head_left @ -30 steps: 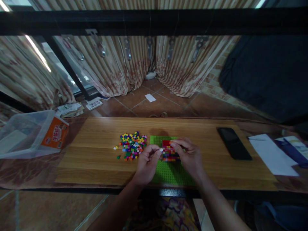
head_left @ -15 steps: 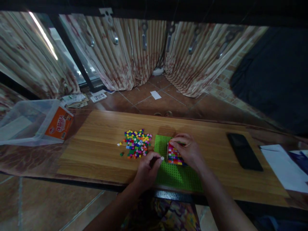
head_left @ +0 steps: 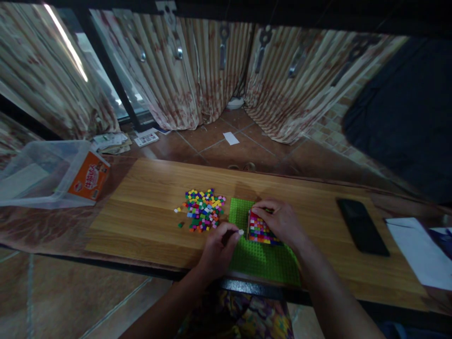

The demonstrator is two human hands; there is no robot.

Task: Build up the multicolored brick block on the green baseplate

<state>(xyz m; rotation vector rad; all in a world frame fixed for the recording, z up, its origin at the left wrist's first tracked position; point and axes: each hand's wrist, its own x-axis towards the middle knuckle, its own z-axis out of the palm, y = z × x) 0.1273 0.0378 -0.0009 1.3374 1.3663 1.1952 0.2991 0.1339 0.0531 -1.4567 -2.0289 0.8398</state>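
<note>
Between the thumb and forefinger of my left hand (head_left: 219,248) is a small white toy brick (head_left: 241,232), just left of a many-coloured block of toy bricks (head_left: 259,231). That block rests on a green studded baseplate (head_left: 268,263). My right hand (head_left: 284,221) lies over the block's right side, its fingers closed and their tips touching the red top-left corner. Whatever is under those fingertips is too small to make out. To the left of the baseplate, a heap of loose coloured bricks (head_left: 204,210) is spread on the wooden tabletop.
A clear plastic bin (head_left: 67,169) with an orange label stands at the left. On the right lie a black phone (head_left: 363,227) and white paper (head_left: 420,249). The wooden table (head_left: 141,212) has its near edge by my forearms. Striped curtains (head_left: 197,80) hang beyond.
The view has shifted slightly, so the whole scene sits a little further right. Both hands keep nearly the same pose, the left still pinching the white brick.
</note>
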